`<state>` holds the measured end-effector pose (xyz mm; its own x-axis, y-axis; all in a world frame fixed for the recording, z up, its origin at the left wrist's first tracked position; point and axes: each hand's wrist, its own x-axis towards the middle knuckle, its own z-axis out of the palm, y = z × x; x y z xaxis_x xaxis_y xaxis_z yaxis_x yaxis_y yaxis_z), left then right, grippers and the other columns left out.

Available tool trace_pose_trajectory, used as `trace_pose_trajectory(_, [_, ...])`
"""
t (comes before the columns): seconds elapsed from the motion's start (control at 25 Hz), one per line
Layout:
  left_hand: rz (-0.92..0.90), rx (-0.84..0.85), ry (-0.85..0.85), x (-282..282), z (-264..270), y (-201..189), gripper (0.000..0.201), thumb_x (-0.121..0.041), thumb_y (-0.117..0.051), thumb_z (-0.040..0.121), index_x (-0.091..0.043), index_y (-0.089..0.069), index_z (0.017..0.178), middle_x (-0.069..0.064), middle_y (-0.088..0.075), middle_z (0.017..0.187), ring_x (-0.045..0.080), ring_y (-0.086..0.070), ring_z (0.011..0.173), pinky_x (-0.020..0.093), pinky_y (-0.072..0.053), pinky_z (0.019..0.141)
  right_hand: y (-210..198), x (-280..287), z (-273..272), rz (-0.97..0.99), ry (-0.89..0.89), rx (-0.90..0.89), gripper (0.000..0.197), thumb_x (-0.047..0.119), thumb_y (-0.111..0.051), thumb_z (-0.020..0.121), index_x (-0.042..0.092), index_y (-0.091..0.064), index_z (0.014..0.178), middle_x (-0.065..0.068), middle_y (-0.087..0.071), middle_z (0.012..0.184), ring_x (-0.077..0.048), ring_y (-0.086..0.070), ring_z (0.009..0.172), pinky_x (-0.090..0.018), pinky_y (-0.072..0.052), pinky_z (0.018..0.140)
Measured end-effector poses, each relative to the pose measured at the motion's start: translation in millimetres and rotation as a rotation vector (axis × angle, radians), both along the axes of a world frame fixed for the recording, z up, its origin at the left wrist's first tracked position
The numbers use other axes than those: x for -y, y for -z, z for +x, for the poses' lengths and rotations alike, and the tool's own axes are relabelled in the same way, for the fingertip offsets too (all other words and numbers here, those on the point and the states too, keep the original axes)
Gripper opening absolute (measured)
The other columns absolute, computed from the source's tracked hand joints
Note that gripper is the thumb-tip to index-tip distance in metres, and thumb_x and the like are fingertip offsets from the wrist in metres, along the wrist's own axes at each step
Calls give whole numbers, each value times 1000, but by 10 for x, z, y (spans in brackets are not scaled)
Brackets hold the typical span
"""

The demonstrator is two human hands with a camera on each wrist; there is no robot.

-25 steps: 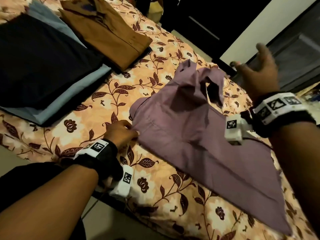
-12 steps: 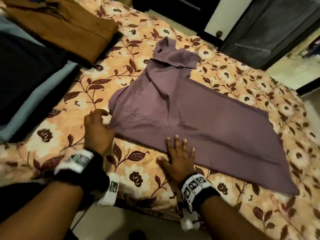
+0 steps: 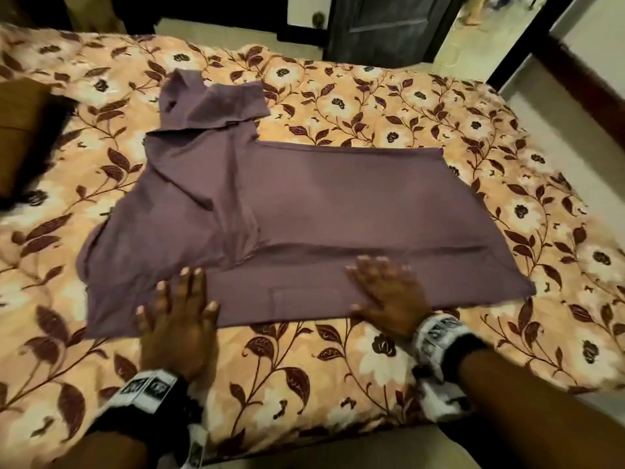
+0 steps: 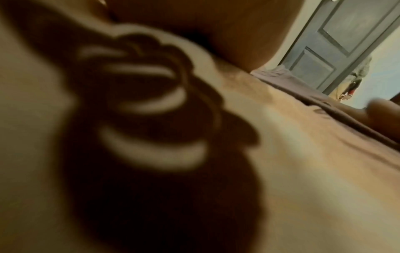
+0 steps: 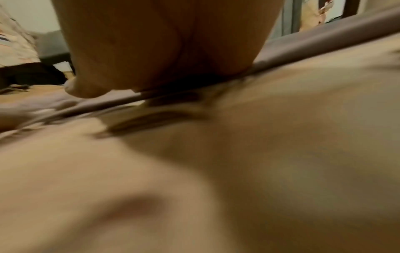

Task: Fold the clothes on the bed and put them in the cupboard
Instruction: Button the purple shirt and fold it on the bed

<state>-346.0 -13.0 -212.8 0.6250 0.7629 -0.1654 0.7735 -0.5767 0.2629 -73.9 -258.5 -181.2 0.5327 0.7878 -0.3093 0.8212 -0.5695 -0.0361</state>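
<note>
A mauve shirt point(image 3: 304, 204) lies spread on the floral bedspread point(image 3: 372, 96), one side folded over its body and a sleeve bunched at the far left. My left hand point(image 3: 179, 309) rests flat with spread fingers on the shirt's near edge, left of the middle. My right hand point(image 3: 389, 292) presses flat on the same near edge further right. Both wrist views are blurred and close to the bedspread; the right wrist view shows my palm point(image 5: 164, 48) on the mauve cloth point(image 5: 324, 44).
A folded brown garment point(image 3: 20, 137) lies at the bed's left edge. A dark door point(image 3: 389, 25) and a doorway stand beyond the far side of the bed. The floor shows at the bottom of the head view.
My right hand dropped from the air onto the shirt's near edge and slid right. My left hand left the collar side and now lies flat on the near edge. The shirt lies flatter.
</note>
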Motion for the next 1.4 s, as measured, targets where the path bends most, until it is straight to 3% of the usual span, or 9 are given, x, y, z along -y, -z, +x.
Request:
trace_pose_trajectory(0.2, [73,-87,-6,47,47,116,63,-52,-12,96,-32,-10,155,-4,-10,163,35,-13,147,65,-14,112,-114,1365,1338,-178,548,-58,87,82,-2,68,44,16,144,9,14,159,-22,7,147,-56,-5,117])
trace_pose_trajectory(0.32, [136,-10,-24,334,319,-202,68,-38,-30,88,-18,-26,152,16,-22,159,47,-18,143,73,-15,105,-228,1219,1205,-197,429,-10,85,77,-13,78,37,13,149,2,14,160,-28,8,147,-59,-3,114])
trace_pose_trajectory(0.44, [-74,65,377,888,1243,-539,61,-33,-35,81,-14,-51,136,16,-47,145,44,-42,133,64,-22,111,-193,490,601,-13,272,-141,80,68,-17,82,32,-4,152,0,8,160,-30,0,147,-57,-3,113])
trace_pose_trajectory(0.6, [-191,-93,476,1212,2012,-425,75,-48,-2,83,-30,-13,155,-6,-4,163,23,-3,151,44,12,114,161,-91,3,68,163,-132,73,57,-15,85,29,-5,152,9,14,153,-28,-7,148,-60,3,112])
trace_pose_trajectory(0.76, [-61,-173,358,756,1358,-165,74,-73,5,79,-48,15,148,-19,21,158,19,14,149,54,15,113,6,723,732,-39,334,-6,93,91,-12,70,45,14,147,17,14,157,-17,6,146,-56,-1,113])
trace_pose_trajectory(0.92, [-135,-358,28,100,333,-423,72,-79,-4,85,-49,22,145,-10,24,159,30,17,148,69,6,111,-399,1309,1409,-337,496,-39,143,105,6,30,32,8,152,-5,5,161,-29,0,147,-56,-5,117])
trace_pose_trajectory(1.04, [-56,-269,169,313,556,-618,71,-68,-5,89,-39,18,149,0,21,161,37,17,147,66,7,112,-515,727,805,-250,288,18,104,91,-19,67,30,-9,151,-3,-7,160,-32,-11,145,-64,-13,112])
trace_pose_trajectory(1.16, [-123,-141,461,915,1058,-554,62,-45,-20,101,-32,9,154,-3,21,160,30,14,149,59,8,116,-304,-229,-310,-185,34,-129,96,79,-2,65,36,2,151,3,7,161,-27,2,148,-62,-4,112])
trace_pose_trajectory(1.4, [-92,-228,102,-193,-224,-307,68,-76,7,83,-50,28,142,-12,33,154,27,16,148,62,9,113,-75,94,-277,-90,233,-89,74,78,-18,84,49,12,145,16,19,155,-19,9,147,-56,-1,114])
